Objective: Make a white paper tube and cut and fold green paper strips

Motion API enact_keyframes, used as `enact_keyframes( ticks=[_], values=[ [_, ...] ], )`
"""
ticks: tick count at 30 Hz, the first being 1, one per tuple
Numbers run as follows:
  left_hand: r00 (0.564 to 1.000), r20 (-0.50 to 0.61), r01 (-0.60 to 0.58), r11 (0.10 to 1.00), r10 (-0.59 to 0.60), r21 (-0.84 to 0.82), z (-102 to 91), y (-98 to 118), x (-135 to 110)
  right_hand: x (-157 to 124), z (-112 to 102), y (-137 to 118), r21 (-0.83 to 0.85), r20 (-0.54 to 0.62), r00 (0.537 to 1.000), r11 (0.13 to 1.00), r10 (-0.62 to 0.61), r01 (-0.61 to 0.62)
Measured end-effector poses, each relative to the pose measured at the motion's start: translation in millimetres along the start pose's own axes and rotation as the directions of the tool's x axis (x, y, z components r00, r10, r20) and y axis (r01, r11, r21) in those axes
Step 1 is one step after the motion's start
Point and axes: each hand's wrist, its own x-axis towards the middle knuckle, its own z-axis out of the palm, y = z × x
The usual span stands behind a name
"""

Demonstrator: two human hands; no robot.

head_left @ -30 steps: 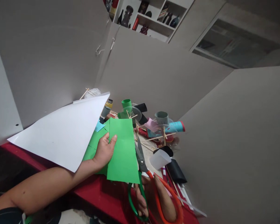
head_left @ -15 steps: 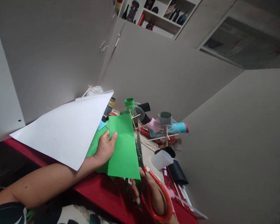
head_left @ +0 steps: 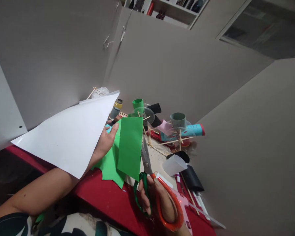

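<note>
My right hand [head_left: 166, 200] grips a pair of scissors [head_left: 146, 160] with one orange and one green handle loop, blades pointing up and away. A green paper rectangle [head_left: 130, 144] stands tilted just left of the blades; whether it touches them I cannot tell. Behind it, larger green paper [head_left: 110, 164] with a jagged lower edge lies on the red-covered table [head_left: 105, 196]. My left hand [head_left: 105, 139] is beside the green paper, thumb raised and apart from the index finger; its other fingers are mostly hidden. A big white sheet [head_left: 61, 131] lies over my left forearm.
Joined wooden sticks [head_left: 162, 143], a green paper tube [head_left: 138, 105], a grey-green ring [head_left: 178, 120] and a blue roll with red end [head_left: 194, 130] crowd the table's back. A translucent white curved piece [head_left: 174, 165], a black roll [head_left: 194, 178] and a pink glue gun [head_left: 183, 205] lie right.
My left thumb has come off the green rectangle and the hand has shifted left. The rectangle now leans differently, uncovering more green paper behind. The scissors stay in my right hand.
</note>
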Motion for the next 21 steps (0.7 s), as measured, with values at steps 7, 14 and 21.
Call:
enact_keyframes(
  ticks=[7, 14, 21],
  values=[
    [0.890, 0.378, -0.300, 0.952, 0.255, 0.064, -2.0, 31, 18, -3, -5, 7, -0.105, 0.056, 0.998, 0.994, 0.034, -0.028],
    [0.837, 0.491, -0.343, 0.930, 0.241, 0.128, -0.4, 27, 22, -10, -13, 16, -0.133, 0.152, 0.987, 0.991, 0.051, -0.030],
    [0.890, 0.369, -0.343, 0.926, 0.267, 0.156, -3.9, 26, 19, -9, -9, 15, -0.110, 0.180, 0.983, 0.994, 0.035, -0.016]
  ],
)
